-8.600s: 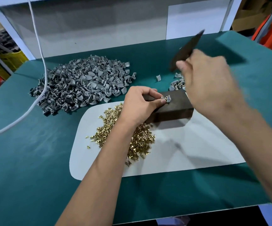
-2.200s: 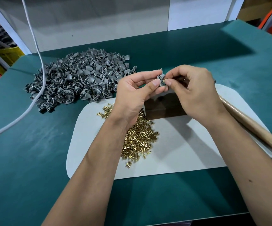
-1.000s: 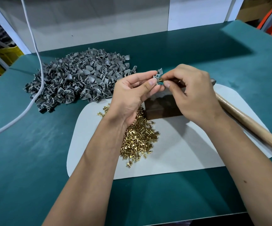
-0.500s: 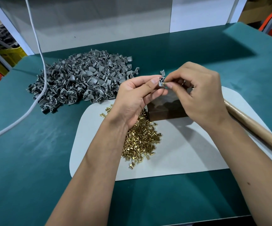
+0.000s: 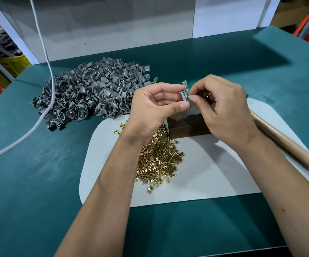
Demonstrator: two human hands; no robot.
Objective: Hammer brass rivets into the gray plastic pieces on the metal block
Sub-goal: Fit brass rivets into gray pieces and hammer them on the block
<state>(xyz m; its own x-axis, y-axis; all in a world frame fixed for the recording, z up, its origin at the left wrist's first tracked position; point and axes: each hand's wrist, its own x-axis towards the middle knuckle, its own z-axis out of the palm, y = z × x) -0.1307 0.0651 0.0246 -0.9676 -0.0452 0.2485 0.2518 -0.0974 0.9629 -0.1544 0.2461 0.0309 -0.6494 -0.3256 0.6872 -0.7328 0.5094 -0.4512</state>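
Observation:
My left hand [image 5: 153, 110] pinches a small gray plastic piece [image 5: 184, 95] between thumb and fingers, held in the air above the dark metal block [image 5: 187, 127]. My right hand [image 5: 222, 108] pinches at the same piece with thumb and forefinger; a rivet there is too small to make out. A heap of brass rivets [image 5: 159, 158] lies on the white mat [image 5: 214, 173] under my left wrist. The hammer's wooden handle [image 5: 287, 145] lies on the mat to the right, its head hidden behind my right hand.
A large pile of gray plastic pieces [image 5: 92, 95] sits at the back left on the green table [image 5: 29, 182]. A white cable [image 5: 46, 52] hangs down across that pile. One loose gray piece [image 5: 184, 83] lies behind my fingers. A wall panel closes the back.
My hands have stayed together over the block, working the gray piece between the fingertips. Much earlier my right hand swung the hammer; it now lies on the mat.

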